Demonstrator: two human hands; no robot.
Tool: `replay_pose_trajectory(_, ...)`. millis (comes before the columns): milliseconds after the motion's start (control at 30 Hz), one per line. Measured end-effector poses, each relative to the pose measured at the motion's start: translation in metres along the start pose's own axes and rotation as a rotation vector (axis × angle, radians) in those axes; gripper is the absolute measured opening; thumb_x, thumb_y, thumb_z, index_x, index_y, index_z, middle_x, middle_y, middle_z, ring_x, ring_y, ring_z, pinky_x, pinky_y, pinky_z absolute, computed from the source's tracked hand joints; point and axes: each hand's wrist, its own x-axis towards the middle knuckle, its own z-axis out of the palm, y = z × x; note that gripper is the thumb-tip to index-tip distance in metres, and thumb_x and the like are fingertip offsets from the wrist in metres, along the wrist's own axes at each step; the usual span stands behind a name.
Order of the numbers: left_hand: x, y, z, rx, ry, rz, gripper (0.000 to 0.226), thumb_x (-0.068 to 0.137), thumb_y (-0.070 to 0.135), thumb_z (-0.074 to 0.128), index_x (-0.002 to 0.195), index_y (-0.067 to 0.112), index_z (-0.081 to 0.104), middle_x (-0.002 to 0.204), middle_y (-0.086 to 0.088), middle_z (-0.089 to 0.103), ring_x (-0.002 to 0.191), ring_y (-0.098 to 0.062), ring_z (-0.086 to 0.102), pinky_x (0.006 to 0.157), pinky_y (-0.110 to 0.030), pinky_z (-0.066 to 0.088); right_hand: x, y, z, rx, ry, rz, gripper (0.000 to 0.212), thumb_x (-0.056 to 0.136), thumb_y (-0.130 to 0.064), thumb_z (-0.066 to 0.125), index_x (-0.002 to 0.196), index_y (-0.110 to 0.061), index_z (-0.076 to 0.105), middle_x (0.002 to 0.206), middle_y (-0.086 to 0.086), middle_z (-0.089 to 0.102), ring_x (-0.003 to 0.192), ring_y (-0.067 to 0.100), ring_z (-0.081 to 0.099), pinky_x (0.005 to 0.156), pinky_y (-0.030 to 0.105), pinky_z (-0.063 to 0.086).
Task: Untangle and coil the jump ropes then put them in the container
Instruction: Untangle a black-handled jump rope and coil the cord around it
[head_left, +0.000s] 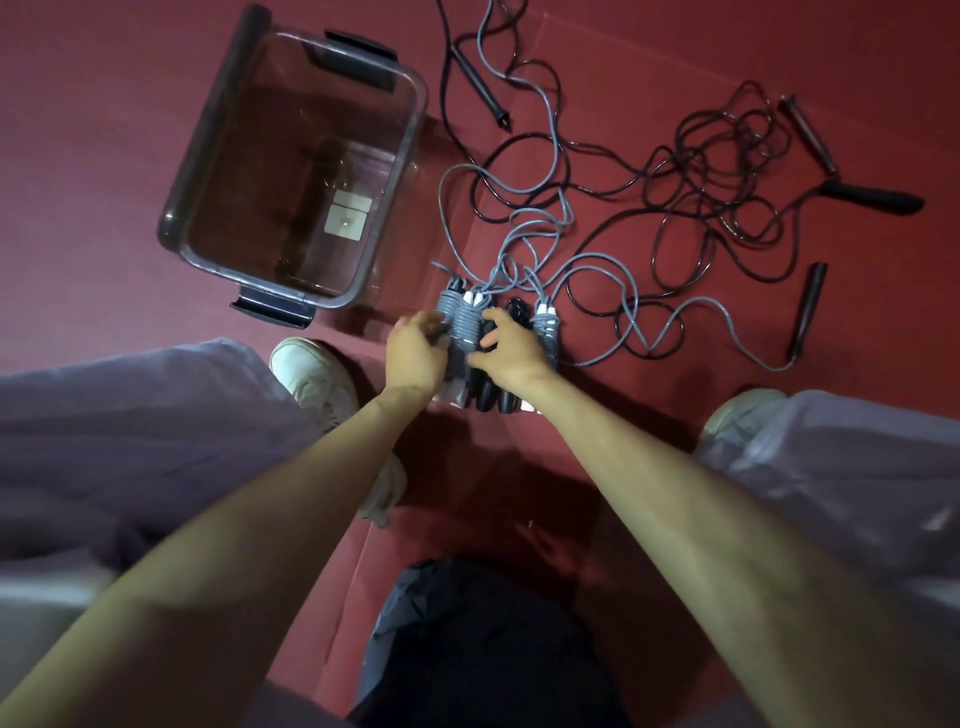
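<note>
My left grip (415, 348) and right grip (506, 345) were both curled round the bundle of wrapped jump-rope handles (467, 322) on the floor. Its long axis ran away from me, and the container (291, 156) stood just forward-left, nearer my left grip.

Head camera looks steeply down at floor (130, 156).

Dim light falls on a dark red carpeted floor (93, 171), perhaps stepped along one edge.

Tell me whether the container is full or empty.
Empty. The container shows only its bare bottom and a pale sticker; the ropes lie outside on the floor.
</note>
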Motion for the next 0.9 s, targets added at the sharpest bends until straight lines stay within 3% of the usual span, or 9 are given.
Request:
replay_pose_trajectory(167, 0.003, 0.050, -0.002, 0.020, 0.039, 0.123, 0.028, 0.087, -0.001, 0.056, 0.113, 0.000, 0.065, 0.112, -0.022, 0.060, 0.105, -0.034, 0.058, 0.091, -0.024, 0.036, -0.017, -0.001, -0.057, -0.166, 0.141, -0.141, 0.059, 0.083, -0.007, 0.068, 0.138, -0.011, 0.046, 0.123, 0.016, 0.059, 0.110, 0.031, 0.056, 0.095, 0.034, 0.042)
replay_pose_trajectory(300, 0.010, 0.103, -0.003, 0.016, -0.002, 0.225, 0.029, 0.085, -0.003, 0.053, 0.111, 0.000, 0.067, 0.102, -0.014, 0.058, 0.101, -0.030, 0.059, 0.079, -0.015, 0.034, -0.021, -0.003, -0.120, -0.281, 0.277, -0.167, 0.056, 0.086, -0.011, 0.064, 0.139, -0.011, 0.045, 0.122, 0.020, 0.055, 0.109, 0.036, 0.055, 0.095, 0.040, 0.043)
replay_pose_trajectory(433, 0.023, 0.150, -0.002, 0.027, -0.039, 0.312, 0.030, 0.085, -0.004, 0.053, 0.112, 0.000, 0.066, 0.110, -0.018, 0.064, 0.103, -0.030, 0.060, 0.079, -0.015, 0.036, -0.016, -0.009, -0.171, -0.327, 0.337, -0.168, 0.053, 0.088, -0.012, 0.063, 0.138, -0.011, 0.044, 0.127, 0.018, 0.052, 0.116, 0.033, 0.052, 0.099, 0.036, 0.040)
replay_pose_trajectory(733, 0.105, 0.172, 0.006, 0.206, -0.089, 0.260, 0.038, 0.085, -0.004, 0.052, 0.120, 0.005, 0.066, 0.120, -0.015, 0.066, 0.113, -0.028, 0.060, 0.087, -0.018, 0.036, 0.067, -0.026, -0.197, -0.365, 0.260, -0.168, 0.042, 0.094, -0.013, 0.056, 0.136, -0.012, 0.051, 0.132, 0.018, 0.051, 0.123, 0.031, 0.049, 0.101, 0.029, 0.035)
replay_pose_trajectory(900, 0.158, 0.143, 0.021, 0.395, -0.102, 0.218, 0.040, 0.084, 0.006, 0.057, 0.124, 0.011, 0.063, 0.125, -0.020, 0.060, 0.119, -0.036, 0.054, 0.101, -0.035, 0.039, 0.128, -0.036, -0.184, -0.309, 0.237, -0.164, 0.040, 0.095, -0.012, 0.052, 0.135, -0.010, 0.052, 0.130, 0.017, 0.056, 0.121, 0.032, 0.052, 0.099, 0.030, 0.036)
